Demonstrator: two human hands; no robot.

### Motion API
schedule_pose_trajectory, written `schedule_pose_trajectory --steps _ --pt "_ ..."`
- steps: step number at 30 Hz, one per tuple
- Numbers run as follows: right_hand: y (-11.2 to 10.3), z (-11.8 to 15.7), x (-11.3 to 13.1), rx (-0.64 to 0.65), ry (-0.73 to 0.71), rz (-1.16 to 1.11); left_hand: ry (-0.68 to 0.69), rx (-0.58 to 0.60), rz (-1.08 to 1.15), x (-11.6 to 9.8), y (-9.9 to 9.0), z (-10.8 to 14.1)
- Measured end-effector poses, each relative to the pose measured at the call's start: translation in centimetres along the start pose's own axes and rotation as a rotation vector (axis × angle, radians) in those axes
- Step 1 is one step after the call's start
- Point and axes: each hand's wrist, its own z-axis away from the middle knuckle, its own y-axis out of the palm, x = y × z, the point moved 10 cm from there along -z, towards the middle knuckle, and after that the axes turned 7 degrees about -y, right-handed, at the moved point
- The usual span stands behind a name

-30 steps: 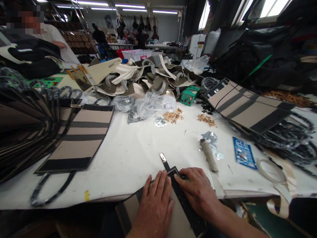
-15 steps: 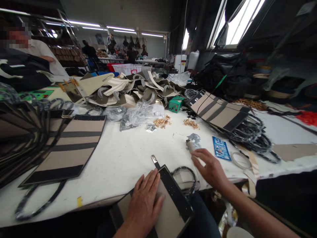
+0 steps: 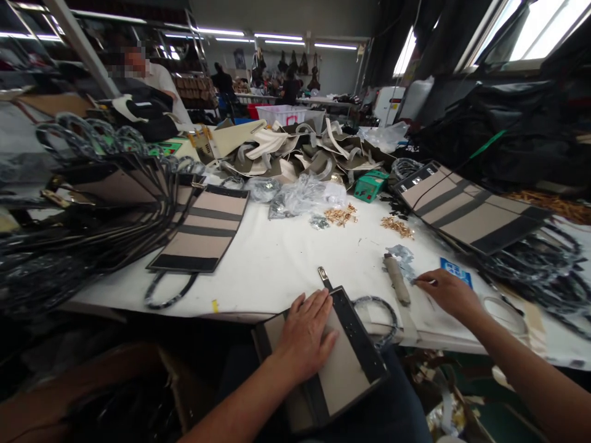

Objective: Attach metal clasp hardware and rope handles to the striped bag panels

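Note:
My left hand (image 3: 307,335) lies flat, fingers spread, on a beige and black bag panel (image 3: 346,363) that rests over my lap and the table edge. A metal buckle (image 3: 322,274) on a black strap sticks out from the panel's top, and a wrapped handle loop (image 3: 383,307) curves out at its right. My right hand (image 3: 447,292) is at the right with thumb and forefinger pinched over a grey patch (image 3: 402,261); what they hold, if anything, is too small to name. Just left of it lies a grey wrapped tool (image 3: 396,280), not touched.
Stacked panels (image 3: 207,221) with wrapped handles stand at the left, more panels (image 3: 466,209) at the right. Gold-coloured metal pieces (image 3: 341,215), a green box (image 3: 370,185) and a heap of grey pieces (image 3: 305,147) lie farther back. A person (image 3: 161,80) is at the back left.
The view has swung left. My right hand has left the grey wrapped tool and moved right of it, its fingers now pinched. My left hand stays on the panel.

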Motion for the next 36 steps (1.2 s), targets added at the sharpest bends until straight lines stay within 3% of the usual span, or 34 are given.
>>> schedule_pose_trajectory --steps 5,9,11,14,16,21,23,30,36 --pt "-0.1 0.0 -0.1 0.072 0.044 -0.179 0.001 -0.026 0.066 0.2 -0.1 0.0" --pt "-0.9 0.8 2.5 0.055 0.1 -0.302 -0.001 -0.035 0.071 0.4 0.1 -0.1" --pt "-1.5 1.0 5.4 0.015 0.059 -0.347 0.001 -0.039 0.07 0.4 0.1 -0.1" --pt "-2.7 1.1 11.4 -0.043 -0.118 -0.376 -0.001 -0.047 0.071 0.3 0.1 0.0" --pt "-2.6 1.3 14.8 -0.017 -0.171 -0.408 -0.006 -0.05 0.074 0.3 0.1 0.1" --pt "2.1 3.2 23.1 0.383 -0.286 -0.549 -0.004 -0.058 0.09 0.2 -0.2 0.1" --pt "3.4 3.8 25.3 0.459 -0.356 -0.545 -0.005 -0.066 0.091 0.2 -0.4 0.2" --pt "5.4 3.4 27.1 0.498 -0.531 -0.355 -0.007 -0.089 0.099 0.3 -0.4 0.2" --pt "5.7 3.0 27.7 0.5 -0.561 -0.248 -0.014 -0.088 0.116 0.3 -0.4 0.2"
